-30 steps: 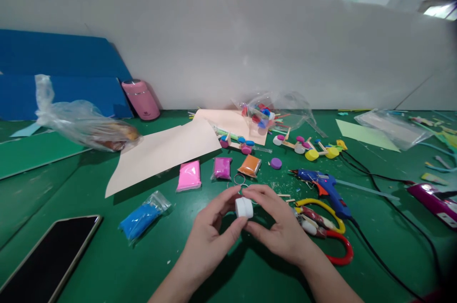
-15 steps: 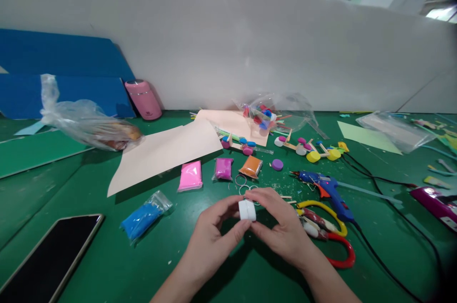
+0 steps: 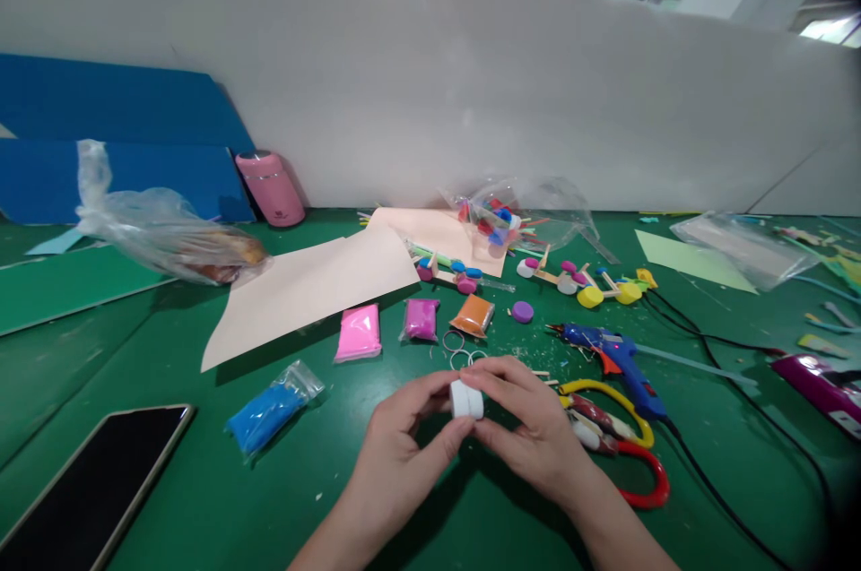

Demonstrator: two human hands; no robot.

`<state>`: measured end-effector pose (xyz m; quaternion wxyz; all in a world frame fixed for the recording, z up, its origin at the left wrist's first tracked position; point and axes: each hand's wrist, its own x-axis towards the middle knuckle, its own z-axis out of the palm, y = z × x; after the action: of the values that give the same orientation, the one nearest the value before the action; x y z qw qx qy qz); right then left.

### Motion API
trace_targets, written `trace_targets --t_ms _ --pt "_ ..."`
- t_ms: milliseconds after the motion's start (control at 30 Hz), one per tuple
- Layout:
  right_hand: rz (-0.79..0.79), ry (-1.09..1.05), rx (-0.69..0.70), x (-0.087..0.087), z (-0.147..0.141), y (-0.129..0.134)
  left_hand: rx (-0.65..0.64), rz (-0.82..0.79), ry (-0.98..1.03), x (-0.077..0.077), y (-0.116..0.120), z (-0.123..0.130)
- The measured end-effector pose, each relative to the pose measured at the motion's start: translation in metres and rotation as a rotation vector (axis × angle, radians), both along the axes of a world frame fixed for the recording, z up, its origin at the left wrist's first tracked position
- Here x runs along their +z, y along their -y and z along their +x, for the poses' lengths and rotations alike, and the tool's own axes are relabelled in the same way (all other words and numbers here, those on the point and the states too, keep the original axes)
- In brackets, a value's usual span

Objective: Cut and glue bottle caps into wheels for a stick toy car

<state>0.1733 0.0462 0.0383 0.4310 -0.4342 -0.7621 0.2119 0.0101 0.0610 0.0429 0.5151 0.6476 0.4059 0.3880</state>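
Observation:
Between my two hands, just above the green table, are white bottle caps (image 3: pixel 466 401), with a seam across their middle as if two are pressed together. The fingers and thumb of my left hand (image 3: pixel 410 436) pinch them from the left. My right hand (image 3: pixel 531 436) grips the same caps from the right with its thumb and fingers. Just beyond my fingertips lie thin rings (image 3: pixel 454 341), partly hidden by the right hand. A purple cap (image 3: pixel 522 312) rests on the table farther off.
Packets of pink (image 3: pixel 359 332), purple (image 3: pixel 421 319), orange (image 3: pixel 473 315) and blue clay (image 3: pixel 273 410) lie ahead and left. To the right are a blue glue gun (image 3: pixel 605 347) with its cord and red-and-yellow-handled scissors (image 3: pixel 642 463). A phone (image 3: pixel 100 481) lies at the left; small cap-wheeled cars (image 3: pixel 450 273) stand behind.
Both hands keep hold of the white caps, which have turned slightly between the fingers. Everything on the table stays in place.

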Motion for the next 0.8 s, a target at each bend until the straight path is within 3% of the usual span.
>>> trace_targets --t_ms 433,800 --pt "0.017 0.035 0.008 -0.0020 -0.0040 0.0017 0.012 -0.127 0.173 0.0026 0.0000 0.0022" --pt "-0.027 0.007 -0.022 -0.0045 -0.0033 0.0011 0.069 -0.033 0.083 -0.0026 0.0029 0.0022"
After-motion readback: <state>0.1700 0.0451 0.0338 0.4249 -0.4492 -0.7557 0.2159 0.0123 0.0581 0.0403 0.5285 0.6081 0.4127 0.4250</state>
